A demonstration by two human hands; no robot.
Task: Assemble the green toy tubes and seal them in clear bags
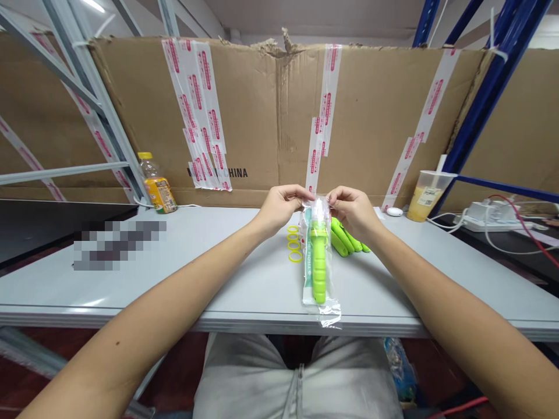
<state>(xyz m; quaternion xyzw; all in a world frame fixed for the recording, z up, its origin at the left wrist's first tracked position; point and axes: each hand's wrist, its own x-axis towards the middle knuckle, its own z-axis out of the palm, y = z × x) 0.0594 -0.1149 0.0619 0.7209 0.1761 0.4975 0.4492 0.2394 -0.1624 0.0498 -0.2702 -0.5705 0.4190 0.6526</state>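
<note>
A clear plastic bag (321,291) with a green handled tool (318,262) inside hangs over the table's middle. My left hand (282,206) pinches the bag's top edge from the left. My right hand (353,209) pinches the same top edge from the right. Both hands are closed on the bag's mouth. Several yellow rubber rings (294,243) lie on the table just left of the bag. More green tools (345,240) lie behind the bag, under my right hand.
The grey table (196,279) backs onto a taped cardboard wall (271,116). A yellow-capped drink bottle (156,183) stands at the back left. A plastic cup of yellow drink (428,195), a white power strip (487,215) and cables sit at the back right.
</note>
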